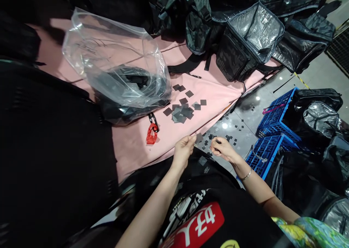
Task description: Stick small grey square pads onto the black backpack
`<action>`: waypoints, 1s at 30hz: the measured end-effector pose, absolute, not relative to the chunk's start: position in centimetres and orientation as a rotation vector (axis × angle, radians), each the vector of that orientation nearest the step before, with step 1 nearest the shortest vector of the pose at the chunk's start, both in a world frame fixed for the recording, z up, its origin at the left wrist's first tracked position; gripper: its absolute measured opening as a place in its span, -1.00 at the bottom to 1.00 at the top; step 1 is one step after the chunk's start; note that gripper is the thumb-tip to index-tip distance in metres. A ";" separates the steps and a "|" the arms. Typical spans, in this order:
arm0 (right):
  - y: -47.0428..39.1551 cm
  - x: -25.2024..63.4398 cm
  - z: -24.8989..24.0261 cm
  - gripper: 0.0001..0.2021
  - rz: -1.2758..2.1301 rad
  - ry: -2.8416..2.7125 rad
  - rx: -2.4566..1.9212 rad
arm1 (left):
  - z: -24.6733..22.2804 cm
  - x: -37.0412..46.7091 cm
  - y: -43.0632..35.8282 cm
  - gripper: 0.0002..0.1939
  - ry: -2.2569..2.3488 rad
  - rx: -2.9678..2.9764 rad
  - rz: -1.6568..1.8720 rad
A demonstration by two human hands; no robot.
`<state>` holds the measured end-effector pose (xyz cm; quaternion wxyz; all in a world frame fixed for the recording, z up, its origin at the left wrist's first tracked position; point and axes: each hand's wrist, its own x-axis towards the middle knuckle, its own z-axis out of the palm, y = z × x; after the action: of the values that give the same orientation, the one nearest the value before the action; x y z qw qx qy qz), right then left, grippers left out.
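My left hand (184, 150) pinches a small dark grey square patch (200, 138) between thumb and fingertips, just past the edge of the pink cloth. Apart from it, to the right, my right hand (221, 148) is closed with curled fingers; what it holds, if anything, I cannot make out. A loose pile of similar dark squares (182, 112) lies on the pink cloth (131, 157) ahead of my left hand. To the left of the pile are a red looped strip (152, 134) and a black clip. More squares rest on my dark lap.
A clear plastic bag (122, 48) with black items inside lies on the table. Behind stand camouflage bags, one an open silver-lined box bag (242, 40). Blue crates (268, 151) holding black bags stand on the floor at right. Small dark squares litter the tiles (248, 122).
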<state>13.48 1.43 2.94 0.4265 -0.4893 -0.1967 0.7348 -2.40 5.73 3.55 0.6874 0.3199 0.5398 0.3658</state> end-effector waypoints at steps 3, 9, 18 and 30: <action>1.5 14.0 3.2 -0.62 1.878 -0.390 -1.118 | 3.1 -3.5 9.1 -0.58 1.274 0.712 0.905; 1.1 14.7 3.3 -0.69 1.878 -0.323 -1.059 | 2.1 -4.7 13.4 -0.63 1.467 0.710 0.942; 1.0 14.2 3.0 -0.60 1.866 -0.539 -1.162 | 3.1 -1.0 4.9 -0.75 1.152 0.987 0.748; 0.9 13.9 3.8 -0.55 1.631 -0.623 -1.479 | 6.4 -2.2 3.6 -0.76 0.966 0.411 0.707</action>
<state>13.91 0.90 3.82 0.4139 -0.5886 -0.2477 0.6488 -2.21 3.61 6.36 0.8065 0.1918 0.4513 0.3304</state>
